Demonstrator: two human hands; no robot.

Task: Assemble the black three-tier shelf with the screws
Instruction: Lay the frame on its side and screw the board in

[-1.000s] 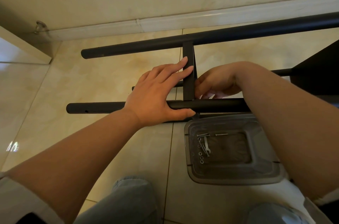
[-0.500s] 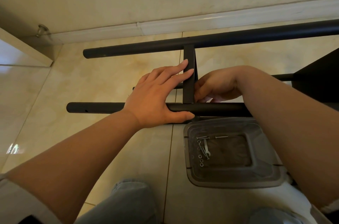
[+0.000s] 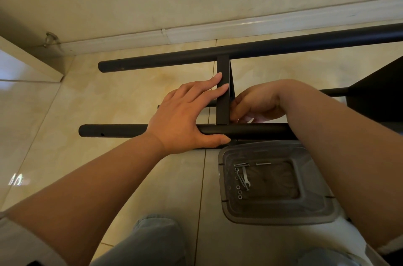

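Black shelf frame (image 3: 239, 52) — lies on its side on the tiled floor (image 3: 109, 95), far of the person's knees. Far tube runs left to right near the baseboard (image 3: 218, 31); near tube (image 3: 113, 131) runs parallel, with a flat crossbar (image 3: 223, 111) joining the two. A thinner rod (image 3: 331, 92) and a dark panel (image 3: 375, 93) sit at right.

Left hand (image 3: 185, 122) — fingers straight, laid across the crossbar, thumb under the near tube; it rests on the frame rather than curling round it.

Right hand (image 3: 257, 102) — fingers curled in at the joint where crossbar meets near tube; whether it pinches anything cannot be told.

Grey plastic tray (image 3: 309, 211) — on the floor just near of the near tube, right of centre. Holds screws (image 3: 241, 164), a small flat wrench (image 3: 246, 177) and several washers (image 3: 239, 192).

Jeans-clad knees (image 3: 152, 241) at the near edge.
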